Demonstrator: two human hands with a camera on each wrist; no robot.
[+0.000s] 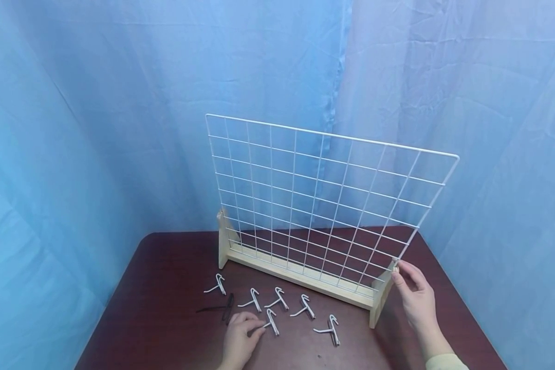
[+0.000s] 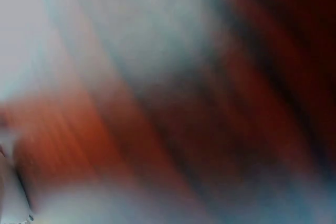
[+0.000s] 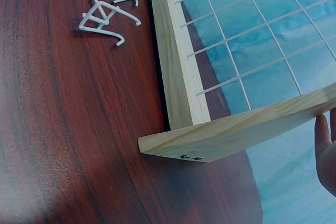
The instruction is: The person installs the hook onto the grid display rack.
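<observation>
My left hand (image 1: 242,336) is low in the head view, thumb and fingertips pinching the prong of a white wire hook (image 1: 272,322) that stands at the table's front. A white wire grid panel (image 1: 305,200) rises from a pale wooden stand (image 1: 300,277), leaning back. On the right side, my right hand (image 1: 416,298) grips the upper end of the stand's end piece (image 1: 383,293) between thumb and fingers. In the right wrist view, fingers (image 3: 322,135) show against that end piece (image 3: 236,129). The left wrist view is too blurred for detail.
More white hooks stand in front of the stand, among them one at the left (image 1: 219,285) and one at the right (image 1: 330,330). A black hook (image 1: 226,309) is just beyond my left hand. Blue curtains (image 1: 166,103) surround the dark red-brown table (image 1: 166,272).
</observation>
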